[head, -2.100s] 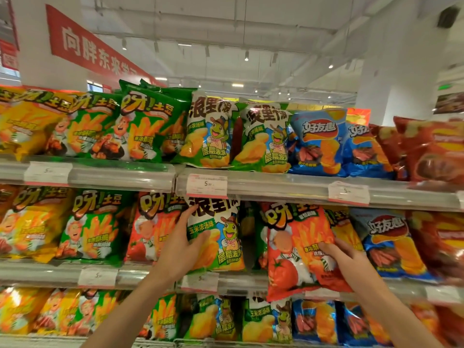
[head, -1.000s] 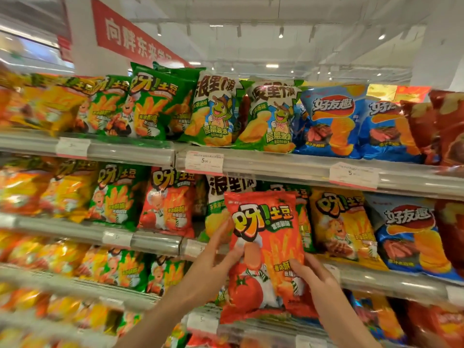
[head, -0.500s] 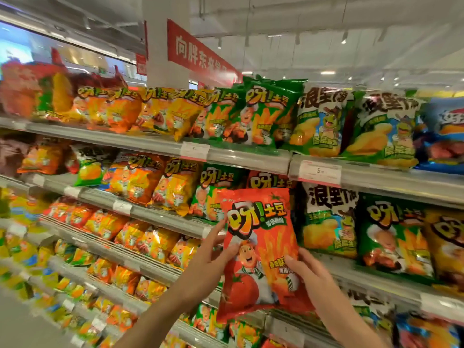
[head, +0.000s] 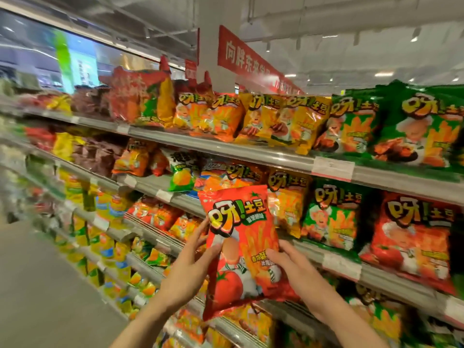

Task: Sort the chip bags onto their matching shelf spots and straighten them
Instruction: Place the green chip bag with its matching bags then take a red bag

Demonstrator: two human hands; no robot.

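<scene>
1. The view has swung left along the aisle; the glossy red tomato-print chip bag point(head: 247, 249) stays held before the middle shelf's front edge point(head: 334, 261).
2. Left hand point(head: 190, 270) and right hand point(head: 292, 270): fingers spread, gripping the bag's sides.
3. Step: carrying. Next, likely seek matching red bags point(head: 411, 237) at right.

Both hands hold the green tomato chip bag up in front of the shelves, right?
Not quite: in the head view the chip bag is red, not green. The left hand and right hand do both hold it up in front of the shelves.
</scene>
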